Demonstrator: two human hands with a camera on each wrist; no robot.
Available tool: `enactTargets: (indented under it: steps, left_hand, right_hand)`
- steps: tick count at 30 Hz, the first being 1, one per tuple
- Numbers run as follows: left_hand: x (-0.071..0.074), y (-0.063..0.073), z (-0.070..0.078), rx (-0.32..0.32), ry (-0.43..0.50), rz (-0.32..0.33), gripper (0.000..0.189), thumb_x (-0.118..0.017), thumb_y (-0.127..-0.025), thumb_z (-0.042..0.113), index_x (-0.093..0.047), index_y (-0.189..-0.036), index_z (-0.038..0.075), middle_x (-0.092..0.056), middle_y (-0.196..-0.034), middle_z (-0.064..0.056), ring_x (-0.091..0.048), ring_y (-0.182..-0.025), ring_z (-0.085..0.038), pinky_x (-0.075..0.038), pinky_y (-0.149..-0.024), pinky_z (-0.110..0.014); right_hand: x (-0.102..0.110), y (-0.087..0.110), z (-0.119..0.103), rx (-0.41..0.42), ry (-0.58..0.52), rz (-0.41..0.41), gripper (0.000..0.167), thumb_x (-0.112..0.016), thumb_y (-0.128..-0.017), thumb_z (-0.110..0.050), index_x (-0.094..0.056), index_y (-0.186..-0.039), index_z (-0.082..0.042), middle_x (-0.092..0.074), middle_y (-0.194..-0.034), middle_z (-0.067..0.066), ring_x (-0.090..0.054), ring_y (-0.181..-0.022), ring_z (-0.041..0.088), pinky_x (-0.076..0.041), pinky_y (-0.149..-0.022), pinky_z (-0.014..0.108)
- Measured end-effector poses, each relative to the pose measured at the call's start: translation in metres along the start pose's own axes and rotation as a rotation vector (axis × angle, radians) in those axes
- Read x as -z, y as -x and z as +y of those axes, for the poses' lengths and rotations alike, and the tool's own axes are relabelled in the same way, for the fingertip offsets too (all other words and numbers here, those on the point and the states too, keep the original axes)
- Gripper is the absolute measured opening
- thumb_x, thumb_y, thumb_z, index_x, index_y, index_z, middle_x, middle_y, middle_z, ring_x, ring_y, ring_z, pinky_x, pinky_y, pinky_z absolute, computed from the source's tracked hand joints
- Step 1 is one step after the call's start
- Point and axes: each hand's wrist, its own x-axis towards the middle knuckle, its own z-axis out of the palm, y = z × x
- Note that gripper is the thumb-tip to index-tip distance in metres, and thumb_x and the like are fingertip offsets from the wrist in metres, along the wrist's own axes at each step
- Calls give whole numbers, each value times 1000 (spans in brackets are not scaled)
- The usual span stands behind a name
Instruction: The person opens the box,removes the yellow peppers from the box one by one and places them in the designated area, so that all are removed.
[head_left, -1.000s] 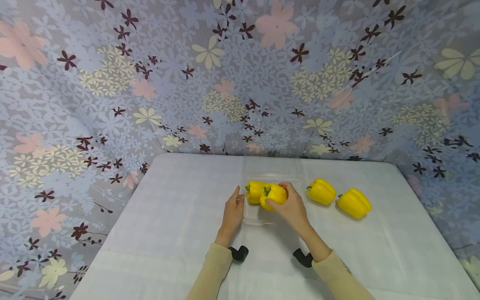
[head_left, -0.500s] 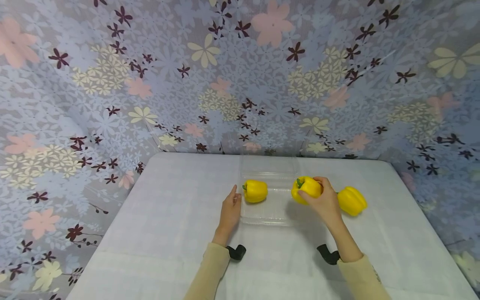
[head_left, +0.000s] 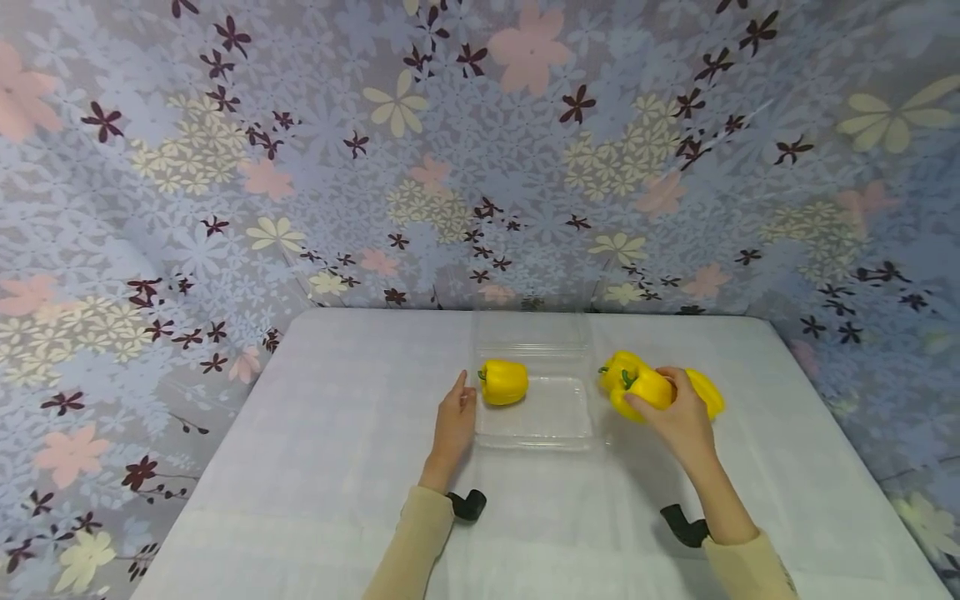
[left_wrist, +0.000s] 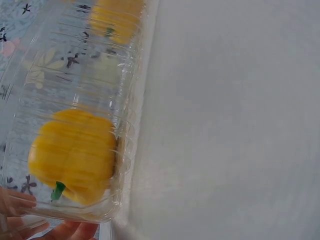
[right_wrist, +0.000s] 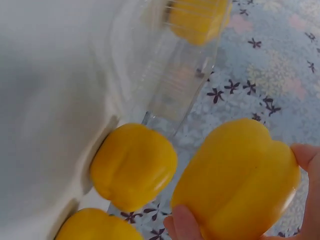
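Observation:
My right hand (head_left: 686, 421) grips a yellow bell pepper (head_left: 651, 392), its thumb on the near side and fingers at the far right side. In the head view this pepper overlaps a second yellow bell pepper (head_left: 617, 365) lying on the table. A third (head_left: 707, 392) is partly hidden behind the hand. The right wrist view shows the held pepper (right_wrist: 240, 180) above the two others. My left hand (head_left: 452, 423) rests with extended fingers against the left end of a clear plastic container (head_left: 532, 443). Inside that end lies one yellow bell pepper (head_left: 502, 383) with a green stem.
The container's clear lid (head_left: 530, 332) stands open toward the back, near the floral cloth (head_left: 480, 167). A white cloth covers the table (head_left: 322, 433). Black curved pieces (head_left: 684, 527) stick out at both wrists.
My right hand has carried its bell pepper rightward, out from over the container to above the peppers on the right. The left hand has stayed at the container's left end.

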Motion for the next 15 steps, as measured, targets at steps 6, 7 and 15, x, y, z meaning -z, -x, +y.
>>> enactTargets:
  steps: [6, 7, 15]
  left_hand:
    - [1, 0, -1, 4, -4, 2, 48, -42, -102, 21, -34, -148, 8, -60, -125, -17, -57, -116, -31, -45, -101, -47]
    - [1, 0, -1, 0, -3, 0, 49, -42, -102, 21, -34, -148, 8, -60, -125, -17, -57, -116, -31, -45, -101, -47]
    - [-1, 0, -1, -16, -11, 6, 48, -42, -102, 20, -35, -147, 7, -61, -124, -17, -58, -115, -31, -45, -100, -47]
  right_hand:
    - [4, 9, 11, -43, 27, -25, 76, -66, -87, -39, -34, -139, 5, -42, -138, 31, -44, -120, 44, -39, -99, 59]
    - [5, 11, 13, -56, 26, -32, 76, -66, -87, -39, -33, -139, 6, -41, -138, 31, -44, -121, 44, -39, -100, 59]
    - [4, 21, 30, -135, 59, -85, 83, -68, -85, -42, -30, -141, 6, -39, -139, 34, -43, -122, 46, -37, -100, 59]
